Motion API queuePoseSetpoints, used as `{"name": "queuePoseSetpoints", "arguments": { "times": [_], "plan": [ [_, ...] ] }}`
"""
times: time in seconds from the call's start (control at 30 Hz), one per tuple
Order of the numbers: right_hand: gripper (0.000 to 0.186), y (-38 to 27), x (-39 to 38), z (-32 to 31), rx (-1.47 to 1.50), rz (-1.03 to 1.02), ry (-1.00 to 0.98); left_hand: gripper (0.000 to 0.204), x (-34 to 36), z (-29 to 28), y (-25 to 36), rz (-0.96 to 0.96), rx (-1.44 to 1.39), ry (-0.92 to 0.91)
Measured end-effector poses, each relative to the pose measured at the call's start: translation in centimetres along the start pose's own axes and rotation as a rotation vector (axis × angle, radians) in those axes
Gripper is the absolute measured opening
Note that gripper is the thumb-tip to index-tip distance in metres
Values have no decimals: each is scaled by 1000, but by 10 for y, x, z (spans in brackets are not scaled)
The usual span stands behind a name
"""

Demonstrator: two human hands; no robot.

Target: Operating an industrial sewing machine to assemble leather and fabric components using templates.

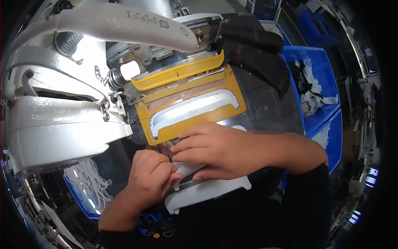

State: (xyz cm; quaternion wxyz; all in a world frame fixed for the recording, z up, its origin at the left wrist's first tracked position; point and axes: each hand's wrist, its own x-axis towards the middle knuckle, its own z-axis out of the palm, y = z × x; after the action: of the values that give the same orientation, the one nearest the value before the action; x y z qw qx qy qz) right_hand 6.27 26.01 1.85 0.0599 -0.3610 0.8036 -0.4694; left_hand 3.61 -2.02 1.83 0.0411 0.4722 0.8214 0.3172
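My left hand is closed, its thumb and bent fingers pinching the end of a white curved piece. My right hand lies over that piece, fingers stretched out and pointing left, the thumb a little apart below. Most of the piece is hidden under this hand. Nearer me lies a second white piece with hooked ends. Just beyond both hands sits a yellow clamp frame on the machine bed. Within its curved opening a white shape shows.
A large white sewing machine stands at the left, its pale arm reaching across the top. Dark striped cloth lies behind the frame. Blue bins with white and black pieces stand right; another blue bin holds white strips at lower left.
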Motion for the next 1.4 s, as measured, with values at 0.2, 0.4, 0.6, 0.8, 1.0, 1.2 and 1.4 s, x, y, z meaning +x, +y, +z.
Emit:
{"name": "queuePoseSetpoints", "arguments": {
  "times": [0.2,0.4,0.6,0.8,1.0,1.2,1.4],
  "plan": [
    [16,6,5,-4,140,-7,-89,34,1,-3,0,92,-149,-55],
    [9,-22,-11,-54,246,223,74,42,5,-6,1,197,62,-207],
    [14,-50,-9,-105,521,105,462,44,3,-7,4,203,107,-187],
    [18,-8,52,-67,-14,324,98,39,4,-9,1,229,135,-139],
    [22,33,83,-31,-252,435,-32,38,-1,-12,-3,83,223,32],
    [23,27,84,-33,-255,506,-67,44,2,-10,-17,-145,307,142],
    [21,29,87,-31,-275,507,-94,47,3,-2,-17,-244,276,117]
  ]
}}
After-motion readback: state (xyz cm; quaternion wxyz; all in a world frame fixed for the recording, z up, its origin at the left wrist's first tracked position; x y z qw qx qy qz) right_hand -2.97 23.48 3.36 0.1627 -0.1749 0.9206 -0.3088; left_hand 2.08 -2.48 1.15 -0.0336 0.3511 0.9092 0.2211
